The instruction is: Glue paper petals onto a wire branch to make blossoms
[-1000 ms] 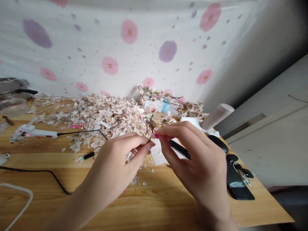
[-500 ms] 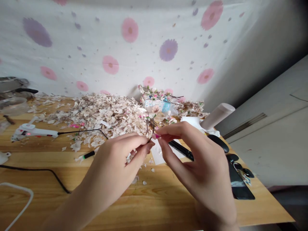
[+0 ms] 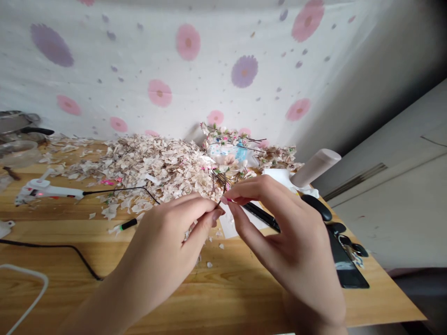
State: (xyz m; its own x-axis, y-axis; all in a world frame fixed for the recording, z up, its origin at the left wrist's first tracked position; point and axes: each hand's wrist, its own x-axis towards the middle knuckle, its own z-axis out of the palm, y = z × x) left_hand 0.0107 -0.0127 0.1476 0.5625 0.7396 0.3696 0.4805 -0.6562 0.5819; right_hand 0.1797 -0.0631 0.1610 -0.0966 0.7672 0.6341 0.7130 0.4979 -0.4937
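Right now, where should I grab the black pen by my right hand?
Pinch the black pen near its upper-left end, coming from the left and above. That end is uncovered and lies across the edge of the white paper, while your right hand hangs over the other end.

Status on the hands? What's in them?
Left hand pinching thin dark stem. Right hand fingertips right beside it, pink bit there. Petal pile behind, black pen under right hand.
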